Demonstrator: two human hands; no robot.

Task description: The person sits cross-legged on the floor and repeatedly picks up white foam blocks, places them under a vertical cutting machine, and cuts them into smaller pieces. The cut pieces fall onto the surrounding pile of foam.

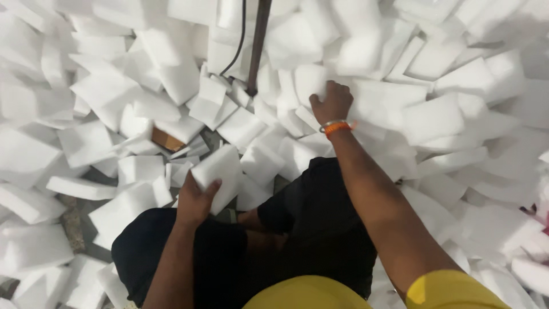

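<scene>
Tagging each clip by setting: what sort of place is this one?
Probably a foam-cutting or packing workshop floor. White rectangular foam blocks lie heaped all around the seated person, whose left hand holds one block while the right hand reaches into the pile. A dark metal pole with a black cable rises behind.

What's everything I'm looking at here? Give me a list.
Foam blocks: too many to count, white, heaped all around the seated person.
Held block: one, white, in the left hand.
Pole: one, dark, upright at top centre, its foot among the blocks.
Cable: one, black, beside the pole.
Brown piece: one, partly buried left of centre; cannot tell what it is.
Floor: grey patches between blocks, lower left.
Wristband: one, orange, right wrist.
Left hand: grips the held block.
Right hand: reaches into the heap, on a block.
Clothes: dark trousers, yellow shirt.
</scene>
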